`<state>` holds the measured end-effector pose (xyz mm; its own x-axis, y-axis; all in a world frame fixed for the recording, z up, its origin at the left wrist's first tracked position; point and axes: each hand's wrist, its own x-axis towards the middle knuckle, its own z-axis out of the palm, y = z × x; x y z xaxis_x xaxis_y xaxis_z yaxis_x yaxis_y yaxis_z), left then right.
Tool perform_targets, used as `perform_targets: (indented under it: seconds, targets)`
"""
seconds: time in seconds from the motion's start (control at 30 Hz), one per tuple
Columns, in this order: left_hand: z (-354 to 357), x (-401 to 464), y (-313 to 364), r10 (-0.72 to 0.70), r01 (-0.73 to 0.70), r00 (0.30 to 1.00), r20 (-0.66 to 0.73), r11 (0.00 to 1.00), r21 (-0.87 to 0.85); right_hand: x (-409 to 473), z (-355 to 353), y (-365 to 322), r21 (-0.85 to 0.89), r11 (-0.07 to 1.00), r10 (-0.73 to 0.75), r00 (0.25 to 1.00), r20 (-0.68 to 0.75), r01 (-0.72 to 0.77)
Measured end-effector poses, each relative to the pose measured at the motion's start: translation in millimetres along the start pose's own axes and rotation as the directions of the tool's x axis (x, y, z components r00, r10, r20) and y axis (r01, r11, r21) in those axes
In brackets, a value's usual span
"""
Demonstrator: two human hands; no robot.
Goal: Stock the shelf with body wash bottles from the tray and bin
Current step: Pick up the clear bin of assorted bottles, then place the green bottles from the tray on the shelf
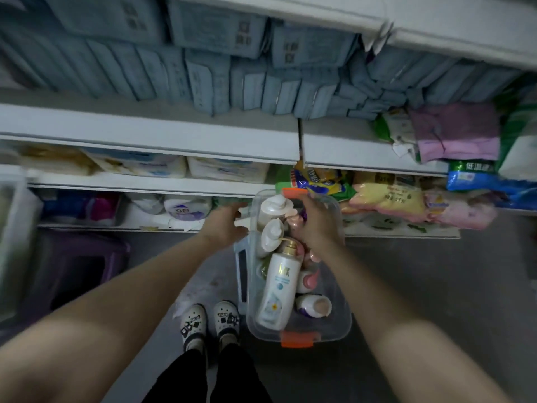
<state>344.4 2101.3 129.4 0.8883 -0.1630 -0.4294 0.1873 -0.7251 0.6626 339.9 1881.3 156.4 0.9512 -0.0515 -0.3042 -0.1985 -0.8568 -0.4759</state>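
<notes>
Both our hands reach down at frame centre. Our right hand (315, 225) sits inside the clear bin (338, 321), fingers curled over bottles (277, 286) (what exactly they grasp, we cannot tell). Our left hand (225, 225) hovers just left of the bin, fingers loosely released. White shelf (151, 132) spans the upper frame.

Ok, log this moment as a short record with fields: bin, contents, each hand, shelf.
bin: clear plastic bin with orange latches, on the floor by the shelving
contents: body wash bottles lying jumbled, a large white bottle on top
left hand: outside the bin's left wall, grip unclear
right hand: reaching into the bin among the bottles, grip hidden
shelf: stacked blue packs above
</notes>
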Motion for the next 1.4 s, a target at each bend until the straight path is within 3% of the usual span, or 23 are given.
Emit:
perform_targets:
  seconds: [0.13, 0.27, 0.6, 0.8, 1.0, 1.27, 1.4]
  targets:
    - [-57, -26, 4, 0.043, -0.051, 0.991, -0.129, 0.997, -0.054, 0, -11, -71, -0.081, 0.977, -0.195, 0.98, 0.047, 0.198]
    - [-107, -57, -5, 0.069, -0.086, 0.965, -0.255, 0.995, -0.056, 3, -22, -143, -0.106, 0.904, -0.408, 0.91, 0.075, 0.414]
    - [-236, -140, -99, 0.139, -0.136, 0.857, -0.496, 0.99, 0.042, -25, 43, -323, -0.116, 0.732, -0.659, 0.741, 0.131, 0.672]
    - [-326, -203, -201, 0.117, -0.089, 0.814, -0.57, 0.993, 0.076, -57, 130, -433, -0.117, 0.67, -0.71, 0.679, 0.188, 0.733]
    - [-387, -247, -311, -0.041, 0.02, 0.819, -0.572, 0.999, -0.043, -78, 215, -525, -0.061, 0.664, -0.723, 0.661, 0.2, 0.745]
    - [-426, -250, -413, -0.254, 0.166, 0.793, -0.553, 0.965, -0.204, -65, 303, -580, -0.019, 0.724, -0.638, 0.681, 0.36, 0.689]
    - [-435, -239, -451, -0.361, 0.27, 0.768, -0.529, 0.932, -0.243, -45, 343, -595, -0.026, 0.733, -0.582, 0.647, 0.492, 0.68]
